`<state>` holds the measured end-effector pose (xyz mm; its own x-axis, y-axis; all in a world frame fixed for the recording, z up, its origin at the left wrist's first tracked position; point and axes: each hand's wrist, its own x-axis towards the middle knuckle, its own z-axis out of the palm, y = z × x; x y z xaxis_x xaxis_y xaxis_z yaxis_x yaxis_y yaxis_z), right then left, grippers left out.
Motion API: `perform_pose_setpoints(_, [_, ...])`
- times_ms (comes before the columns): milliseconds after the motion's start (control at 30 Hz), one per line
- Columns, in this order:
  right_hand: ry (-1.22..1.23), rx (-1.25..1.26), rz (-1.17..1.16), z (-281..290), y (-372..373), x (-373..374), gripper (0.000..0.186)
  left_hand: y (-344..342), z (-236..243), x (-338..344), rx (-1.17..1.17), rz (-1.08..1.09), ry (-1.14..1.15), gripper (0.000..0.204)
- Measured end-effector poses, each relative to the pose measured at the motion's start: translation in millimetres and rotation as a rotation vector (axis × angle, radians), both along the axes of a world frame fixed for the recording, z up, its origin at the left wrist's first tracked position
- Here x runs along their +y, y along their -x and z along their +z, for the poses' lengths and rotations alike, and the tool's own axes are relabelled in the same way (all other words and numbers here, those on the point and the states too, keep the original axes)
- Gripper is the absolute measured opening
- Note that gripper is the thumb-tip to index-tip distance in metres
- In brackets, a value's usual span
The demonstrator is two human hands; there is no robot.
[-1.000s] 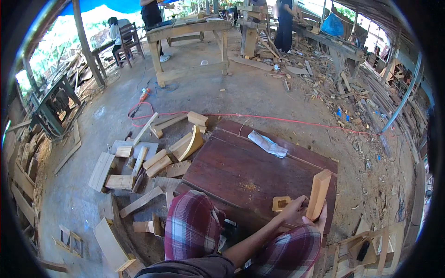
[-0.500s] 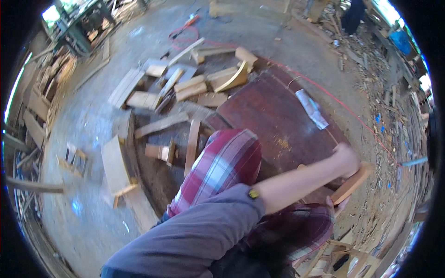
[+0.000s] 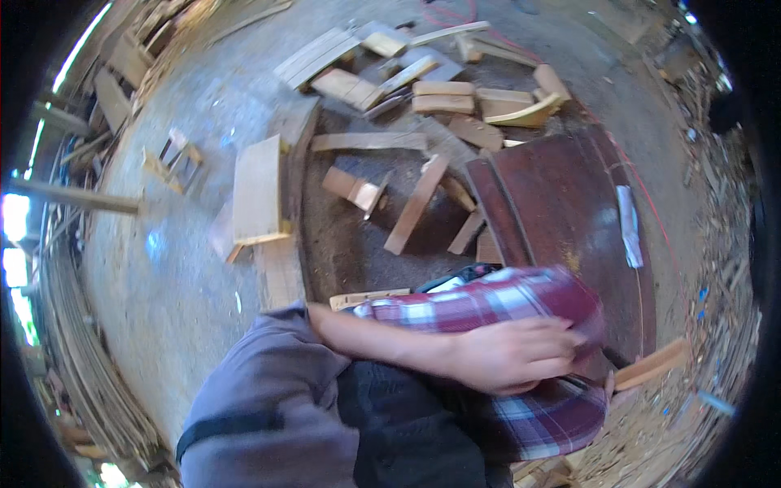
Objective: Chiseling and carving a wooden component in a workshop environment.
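Note:
My left hand [image 3: 521,354] is over the red plaid cloth on my leg [image 3: 488,289], its fingers bent and smeared by motion; whether anything is in them I cannot tell. At the right, my right hand [image 3: 617,390], mostly hidden, grips a narrow light-brown wooden piece [image 3: 655,362]. Beside my legs lies a dark red wooden panel [image 3: 553,195] with a little sawdust and a folded pale paper or cloth [image 3: 628,224] on it.
Several loose offcuts [image 3: 415,203] and blocks lie ahead. A pale wooden box-like piece [image 3: 256,187] and a small wooden frame [image 3: 171,163] are at left. A red cord [image 3: 643,179] runs past the panel. Scrap wood [image 3: 704,146] lines both edges.
The view has swung down and left, so the people and benches left the picture. My left hand has drawn back from near the wooden piece to over my leg, blurred.

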<state>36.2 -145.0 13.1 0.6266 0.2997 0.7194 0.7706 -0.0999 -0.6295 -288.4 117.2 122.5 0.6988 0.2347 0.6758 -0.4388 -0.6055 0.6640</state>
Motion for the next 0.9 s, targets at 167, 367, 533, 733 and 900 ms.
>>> perform_pose_setpoints(167, [0.135, -0.064, -0.008, 14, -5, 11, 0.083, 26, -11, -14, -0.036, -0.121, 0.146, 0.015])
perform_pose_setpoints(367, [0.264, -0.099, 0.022, 29, 8, 18, 0.082, 32, -26, -22, -0.172, -0.064, 0.189, 0.016])
perform_pose_setpoints(533, [0.385, -0.121, 0.05, 34, 21, 32, 0.081, 46, -34, -22, -0.201, -0.054, 0.218, 0.015])
perform_pose_setpoints(733, [0.478, -0.085, 0.02, 63, 41, 41, 0.08, 27, -18, 0, -0.124, -0.127, 0.169, 0.016])
perform_pose_setpoints(900, [0.58, -0.02, -0.019, 73, 76, 81, 0.079, 27, -11, 27, 0.201, -0.037, 0.141, 0.014])
